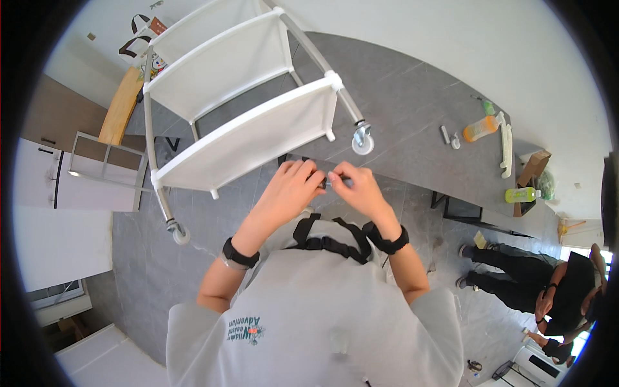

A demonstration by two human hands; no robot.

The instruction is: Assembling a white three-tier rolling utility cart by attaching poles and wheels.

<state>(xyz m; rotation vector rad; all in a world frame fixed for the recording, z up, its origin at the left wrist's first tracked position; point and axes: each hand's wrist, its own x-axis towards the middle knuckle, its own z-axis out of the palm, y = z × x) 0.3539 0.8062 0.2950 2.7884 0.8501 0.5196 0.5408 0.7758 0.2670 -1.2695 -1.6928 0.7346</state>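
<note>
My left hand (291, 188) and my right hand (361, 191) meet close together in front of my chest. Both have curled fingers, and a small dark piece with a shiny bit (325, 184) shows between them. The left fingers wrap its dark end, while my right thumb and forefinger pinch at the other side; fingers hide most of it, so its kind is unclear. Just beyond the hands a white shelf cart (251, 132) with metal tube legs lies on its side on a grey table (412, 109). A caster (362, 138) sits on its right leg, another caster (177, 231) on its left.
At the table's right side are an orange bottle (480, 129), a yellow-green bottle (521, 195), a white plastic bar (506, 151) and a cardboard box (534, 168). A wooden board (121, 106) and a metal frame (106, 161) stand left. People (516, 277) stand at the right.
</note>
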